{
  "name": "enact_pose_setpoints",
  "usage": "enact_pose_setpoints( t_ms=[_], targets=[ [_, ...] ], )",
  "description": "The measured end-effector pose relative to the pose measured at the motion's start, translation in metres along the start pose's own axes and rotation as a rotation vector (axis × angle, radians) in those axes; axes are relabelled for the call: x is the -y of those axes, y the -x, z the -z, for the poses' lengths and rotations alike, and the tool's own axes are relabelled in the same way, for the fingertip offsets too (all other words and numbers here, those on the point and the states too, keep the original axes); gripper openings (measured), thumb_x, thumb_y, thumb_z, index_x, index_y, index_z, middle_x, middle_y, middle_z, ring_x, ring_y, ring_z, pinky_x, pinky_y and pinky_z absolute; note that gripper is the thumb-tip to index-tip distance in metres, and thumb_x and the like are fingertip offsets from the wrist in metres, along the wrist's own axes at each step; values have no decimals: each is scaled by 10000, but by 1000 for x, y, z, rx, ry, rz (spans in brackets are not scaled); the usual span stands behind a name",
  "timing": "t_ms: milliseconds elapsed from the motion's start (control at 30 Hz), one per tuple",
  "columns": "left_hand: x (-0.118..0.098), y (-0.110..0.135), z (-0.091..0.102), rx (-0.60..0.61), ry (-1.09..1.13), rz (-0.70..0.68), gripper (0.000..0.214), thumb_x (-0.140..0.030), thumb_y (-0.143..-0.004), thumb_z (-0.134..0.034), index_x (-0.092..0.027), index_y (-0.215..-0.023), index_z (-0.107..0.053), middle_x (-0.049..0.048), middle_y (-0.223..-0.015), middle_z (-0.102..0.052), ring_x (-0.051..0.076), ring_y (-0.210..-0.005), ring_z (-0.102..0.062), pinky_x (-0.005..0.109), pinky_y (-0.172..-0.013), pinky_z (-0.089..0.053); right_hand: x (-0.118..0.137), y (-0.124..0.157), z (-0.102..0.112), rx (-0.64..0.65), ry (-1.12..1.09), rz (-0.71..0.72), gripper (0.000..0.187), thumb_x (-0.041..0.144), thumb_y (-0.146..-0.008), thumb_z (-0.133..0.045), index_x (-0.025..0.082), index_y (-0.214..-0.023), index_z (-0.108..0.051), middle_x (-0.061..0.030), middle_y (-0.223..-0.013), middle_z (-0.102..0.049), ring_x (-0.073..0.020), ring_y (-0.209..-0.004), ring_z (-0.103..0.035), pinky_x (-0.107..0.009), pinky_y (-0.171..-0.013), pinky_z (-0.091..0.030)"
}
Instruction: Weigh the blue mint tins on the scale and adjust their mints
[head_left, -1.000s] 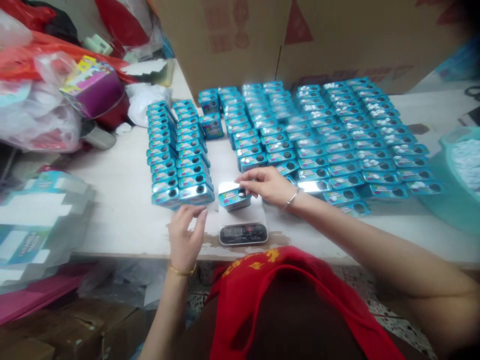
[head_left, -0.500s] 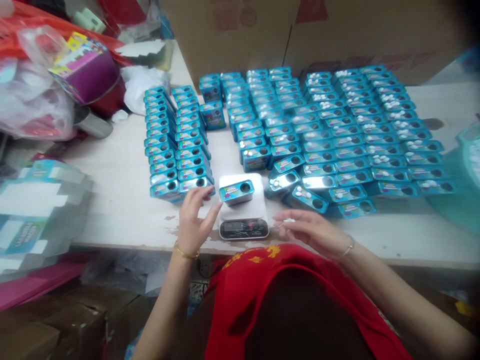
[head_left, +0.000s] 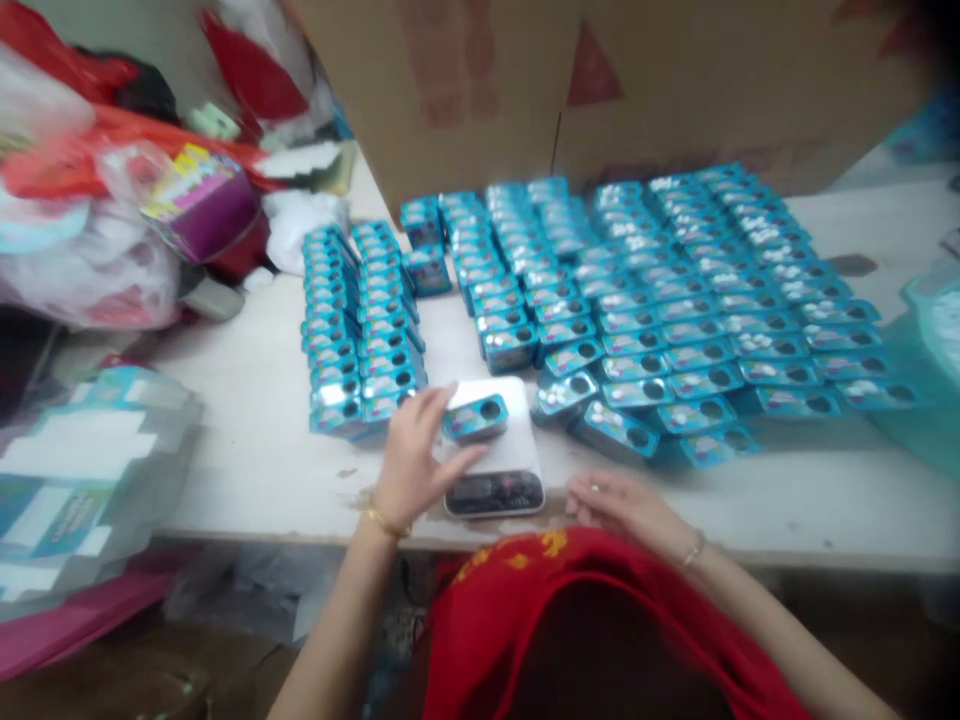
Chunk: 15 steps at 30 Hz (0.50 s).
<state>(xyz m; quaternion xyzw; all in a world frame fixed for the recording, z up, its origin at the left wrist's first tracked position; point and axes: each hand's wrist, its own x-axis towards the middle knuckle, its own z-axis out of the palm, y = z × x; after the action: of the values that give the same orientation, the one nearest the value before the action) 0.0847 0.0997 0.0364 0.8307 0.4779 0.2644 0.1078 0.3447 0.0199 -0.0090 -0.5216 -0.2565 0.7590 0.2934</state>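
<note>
Fabric in red with yellow print [head_left: 570,620] is seen lowest in the view, at the near edge of the pale surface [head_left: 247,440]. Just beyond it the right hand [head_left: 622,505] is laid by that edge with its fingers loosely curled together; whether anything is pinched in it cannot be told. The left hand [head_left: 416,455], with a gold bangle [head_left: 386,522] on its wrist, is held flat with fingers spread, thumb and fingertips just at the left end of a single blue tin [head_left: 475,416]. That tin is carried flat on the white plate of a small digital scale [head_left: 516,458], whose dark display is turned toward the person. Left of the scale, two tight columns of blue tins [head_left: 352,330] are lined up; to its right, a broad block of tins [head_left: 697,290] is spread in rows. A teal basin [head_left: 930,350] is cut off at the right edge, and flattened cartons [head_left: 82,470] are stacked at the left. Farthest back, a large cardboard box [head_left: 600,80] is stood behind the tins.
</note>
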Motion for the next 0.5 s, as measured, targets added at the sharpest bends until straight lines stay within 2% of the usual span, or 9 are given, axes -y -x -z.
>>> enact_pose_setpoints(
  t_ms=[67, 133, 200, 300, 367, 433, 500],
  targets=[
    [-2, -10, 1, 138, -81, -86, 454, -423, -853, -596, -195, -1233, -496, 106, -1089, -608, 250, -1004, -562, 404, -847, -451, -6, -5, -2, -2, 32, 15, 518, 629, -651, -728, 124, -695, -620, -11, -589, -553, -67, -484, -449, -188, -465, -341],
    [4, -25, 7, 210, -123, -138, 330, -362, -886, -553, -189, -1167, -529, 84, -984, -634, 226, -902, -582, 376, -781, -451, -15, -13, -2, -8, 53, 39, 556, 681, -621, -709, 134, -668, -622, -15, -584, -549, -76, -484, -443, -197, -473, -341],
    [18, -46, 19, 143, -153, -154, 305, -316, -884, -549, -185, -1159, -526, 88, -1000, -636, 229, -921, -583, 377, -797, -453, -26, -22, 2, -28, 89, 70, 574, 722, -609, -678, 152, -636, -626, -26, -587, -555, -102, -504, -466, -218, -484, -354],
    [52, -91, 38, -84, -208, -115, 334, -260, -857, -552, -181, -1179, -509, 98, -1074, -622, 238, -991, -575, 381, -864, -452, -47, -35, 10, -51, 133, 96, 528, 740, -619, -645, 212, -605, -645, -31, -623, -590, -149, -542, -509, -262, -505, -369],
    [78, -125, 43, -131, -249, -47, 350, -245, -839, -549, -175, -1180, -509, 96, -1089, -615, 231, -995, -577, 365, -878, -451, -58, -42, 16, -37, 147, 102, 455, 737, -602, -653, 282, -588, -660, -11, -628, -603, -177, -558, -532, -298, -532, -383],
    [103, -156, 37, -21, -321, 18, 374, -248, -829, -547, -174, -1194, -507, 100, -1128, -608, 233, -1038, -568, 359, -908, -432, -64, -47, 19, -25, 161, 109, 406, 748, -556, -668, 342, -559, -653, 6, -615, -596, -205, -580, -556, -330, -558, -391],
    [124, -179, 23, 117, -390, 62, 361, -262, -830, -552, -178, -1180, -529, 103, -1144, -614, 245, -1069, -561, 369, -933, -406, -62, -48, 20, 20, 229, 88, 443, 807, -562, -601, 366, -566, -641, 2, -628, -583, -233, -648, -591, -355, -589, -405]
  ],
)
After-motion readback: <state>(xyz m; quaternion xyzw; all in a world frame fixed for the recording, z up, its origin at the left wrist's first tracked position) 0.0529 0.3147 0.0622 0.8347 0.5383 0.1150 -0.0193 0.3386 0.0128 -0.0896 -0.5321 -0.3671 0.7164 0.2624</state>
